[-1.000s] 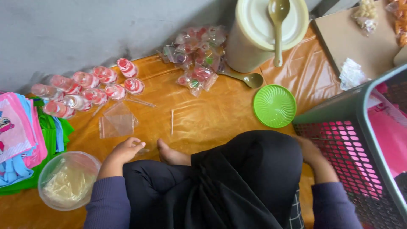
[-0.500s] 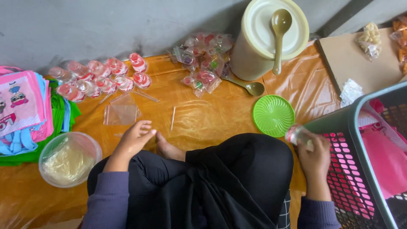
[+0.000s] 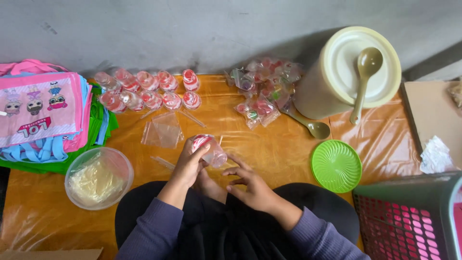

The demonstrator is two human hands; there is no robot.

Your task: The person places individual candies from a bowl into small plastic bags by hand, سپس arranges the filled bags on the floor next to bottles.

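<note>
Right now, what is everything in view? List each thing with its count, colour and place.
small cup: one, clear with red and white filling, in the left hand.
filled cups: about ten, red and white, two rows by the wall.
clear bags: a few, flat on the orange sheet.
wrapped packets: a pile, mixed colours, left of the bucket.
bucket: one, cream, lidded, a spoon on top.
second spoon: one, olive, at the bucket's foot.
green lid: one, right of the hands.
plastic bowl: one, clear, pale contents, left.
cloth bags: a stack, pink topmost, far left.
basket: one, grey and pink, lower right.
left hand: holds the cup.
right hand: open, beside the cup.
</note>
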